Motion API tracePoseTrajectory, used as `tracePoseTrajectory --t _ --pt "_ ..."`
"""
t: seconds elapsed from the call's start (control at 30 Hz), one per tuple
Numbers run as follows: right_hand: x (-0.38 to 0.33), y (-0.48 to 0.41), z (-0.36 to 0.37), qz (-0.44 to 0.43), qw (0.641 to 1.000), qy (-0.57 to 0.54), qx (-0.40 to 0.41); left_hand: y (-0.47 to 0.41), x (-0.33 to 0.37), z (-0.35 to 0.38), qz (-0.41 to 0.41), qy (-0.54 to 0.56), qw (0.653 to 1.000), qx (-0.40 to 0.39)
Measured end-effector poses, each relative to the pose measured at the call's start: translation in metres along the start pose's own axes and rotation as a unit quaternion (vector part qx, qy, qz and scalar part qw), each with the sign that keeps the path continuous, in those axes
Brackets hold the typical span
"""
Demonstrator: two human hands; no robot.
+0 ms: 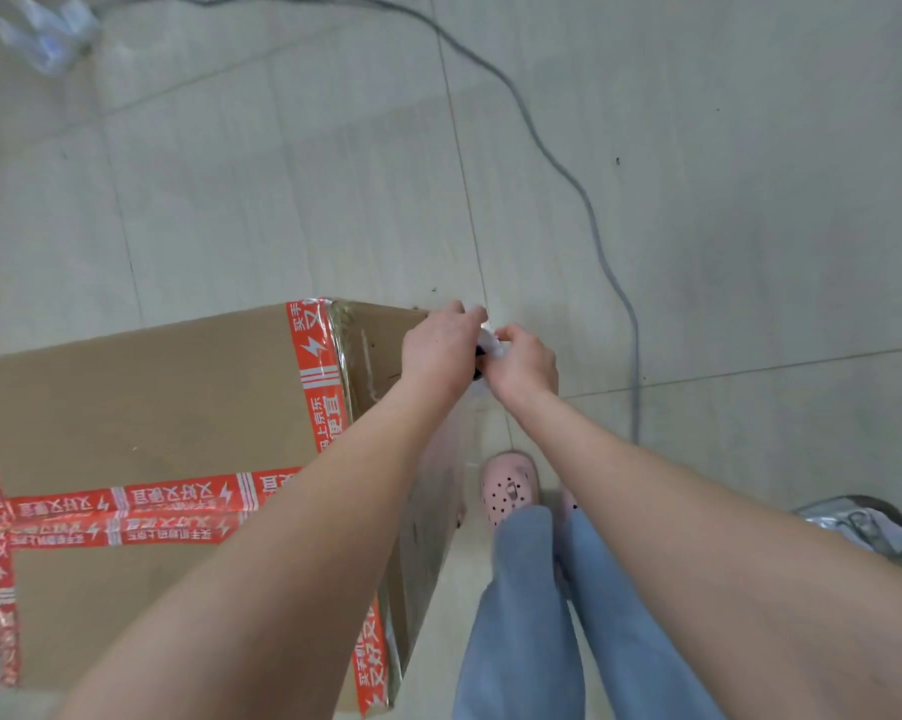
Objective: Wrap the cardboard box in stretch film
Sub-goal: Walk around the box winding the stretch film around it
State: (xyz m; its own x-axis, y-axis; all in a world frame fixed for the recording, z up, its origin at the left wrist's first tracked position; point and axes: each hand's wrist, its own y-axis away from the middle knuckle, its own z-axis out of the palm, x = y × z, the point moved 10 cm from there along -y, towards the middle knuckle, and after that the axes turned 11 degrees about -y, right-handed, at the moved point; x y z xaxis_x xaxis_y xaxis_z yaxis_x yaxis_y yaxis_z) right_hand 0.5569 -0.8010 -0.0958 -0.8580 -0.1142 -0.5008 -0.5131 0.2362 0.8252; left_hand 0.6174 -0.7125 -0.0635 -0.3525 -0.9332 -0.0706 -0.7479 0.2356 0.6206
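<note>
Both hands are at the far right corner of the cardboard box (142,407), which sits on the floor tiles (282,174) just left of my fingers. The left hand (441,350) has its fingers curled down over the corner. The right hand (524,363) is curled too, knuckles up, touching the left. Pinched between them is a small white-and-dark thing (490,349). I read it as the stretch film roll or its core, but it's mostly hidden, so I can't confirm. I can't see any film paid out from the fingers. There's a faint sheen on the box side below them that may be film.

Handling call:
- Box: stiff, big, flaps sealed with red tape (318,366). Weight unknown. I'd leave it on the floor and walk the roll around it.
- Film: thin, stretchy, clings to itself, tears at sharp corners. Hold the roll by its core ends and not by the film face.
- Keep tension steady at the corner by my fingertips.

Watch the grey cable (594,215) on the floor beyond my right fingers, and the pink shoe (508,491) below my wrists.
</note>
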Motion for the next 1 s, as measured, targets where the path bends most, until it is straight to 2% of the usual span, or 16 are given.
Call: tracePoseTrajectory --t 0.13,0.27,0.47,0.57,0.63,0.7,0.8,0.93,1.0 --pt "-0.003 -0.005 0.000 0.020 0.999 0.027 -0.006 -0.014 0.005 0.002 0.033 -0.056 0.998 -0.024" --pt "-0.021 -0.011 0.000 -0.003 0.998 0.064 -0.003 -0.030 0.000 -0.008 0.052 -0.060 0.996 -0.035" --pt "-0.070 -0.022 0.004 -0.062 0.990 0.130 0.015 -0.043 -0.045 -0.016 -0.043 0.103 0.993 -0.033" --pt "-0.084 -0.028 0.008 -0.068 0.992 0.102 0.021 -0.046 -0.067 -0.017 -0.100 0.150 0.983 -0.029" --pt "-0.079 -0.032 0.012 -0.039 0.996 0.077 0.020 -0.047 -0.081 -0.016 -0.130 0.159 0.978 -0.033" --pt "-0.061 -0.031 0.019 0.032 0.999 0.028 0.004 -0.047 -0.088 -0.015 -0.137 0.147 0.979 -0.047" --pt "-0.050 -0.031 0.028 0.067 0.997 -0.031 0.000 -0.052 -0.077 -0.017 -0.086 0.092 0.990 -0.064" --pt "-0.054 -0.036 0.029 0.050 0.999 -0.020 0.000 -0.068 -0.052 -0.023 0.025 0.022 0.996 -0.078" --pt "-0.061 -0.039 0.028 0.038 0.999 -0.002 -0.004 -0.074 -0.047 -0.025 0.050 -0.001 0.995 -0.089"
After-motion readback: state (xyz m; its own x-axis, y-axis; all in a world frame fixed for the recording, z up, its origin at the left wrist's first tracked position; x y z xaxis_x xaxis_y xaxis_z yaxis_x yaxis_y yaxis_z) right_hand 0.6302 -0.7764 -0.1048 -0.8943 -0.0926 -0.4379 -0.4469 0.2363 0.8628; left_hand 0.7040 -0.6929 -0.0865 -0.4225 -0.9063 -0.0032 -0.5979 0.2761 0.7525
